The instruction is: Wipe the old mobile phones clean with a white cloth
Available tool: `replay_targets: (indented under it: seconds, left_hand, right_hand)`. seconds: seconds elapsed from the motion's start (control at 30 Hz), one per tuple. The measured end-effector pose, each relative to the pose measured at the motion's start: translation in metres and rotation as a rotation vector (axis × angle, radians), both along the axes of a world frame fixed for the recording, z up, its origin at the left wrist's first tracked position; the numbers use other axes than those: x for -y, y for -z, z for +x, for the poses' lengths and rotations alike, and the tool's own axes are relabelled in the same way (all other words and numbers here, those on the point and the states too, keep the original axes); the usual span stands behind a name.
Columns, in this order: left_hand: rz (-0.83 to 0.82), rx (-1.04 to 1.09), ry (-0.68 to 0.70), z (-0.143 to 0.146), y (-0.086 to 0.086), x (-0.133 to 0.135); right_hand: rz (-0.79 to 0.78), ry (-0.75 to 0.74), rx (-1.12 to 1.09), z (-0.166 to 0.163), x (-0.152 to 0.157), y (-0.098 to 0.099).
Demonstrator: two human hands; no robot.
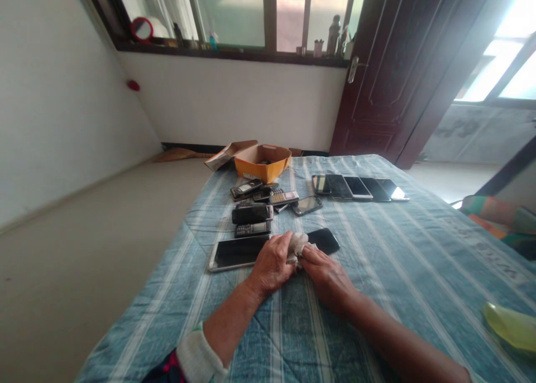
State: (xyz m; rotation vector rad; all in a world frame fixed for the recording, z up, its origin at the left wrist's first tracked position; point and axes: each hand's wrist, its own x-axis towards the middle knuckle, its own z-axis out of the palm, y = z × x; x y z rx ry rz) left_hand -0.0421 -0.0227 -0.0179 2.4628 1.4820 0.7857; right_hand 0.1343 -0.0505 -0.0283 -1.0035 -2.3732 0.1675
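A crumpled white cloth (298, 242) is bunched between my two hands. My left hand (271, 264) is closed, its fingertips pressed against the cloth's left side. From the right, my right hand (329, 277) grips the same cloth with its fingers curled together. Partly behind my left hand lies a white-framed tablet (238, 252) with a dark screen. A black smartphone (324, 240) lies flat just beyond my right fingers. Whether anything else sits under the cloth is hidden by my hands.
Several old keypad phones (253, 229) are piled beyond the tablet, near an open orange cardboard box (263, 162). A row of smartphones (358, 187) lies at the back right. Striped blue bedding (397, 271) supports everything. A yellow-green object (511, 324) is at the right edge.
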Motion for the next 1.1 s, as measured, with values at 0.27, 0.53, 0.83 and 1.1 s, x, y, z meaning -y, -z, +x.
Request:
replay_targets:
  seconds: [0.27,0.53,0.83,1.1]
  left_hand:
    - [-0.002,0.033,0.009,-0.001,-0.001,-0.001]
    - [-0.011,-0.008,-0.014,0.001,-0.005,0.002]
    - [-0.017,-0.006,-0.026,0.002,-0.006,0.001]
    - [-0.003,0.012,-0.006,0.001,-0.004,-0.002]
  right_hand:
    - [-0.12,0.1,0.051,-0.02,-0.021,-0.017]
    - [-0.115,0.274,0.043,0.026,-0.035,0.0]
    - [-0.091,0.369,0.016,0.021,-0.029,0.003]
    - [-0.046,0.004,0.004,-0.018,-0.019,-0.007]
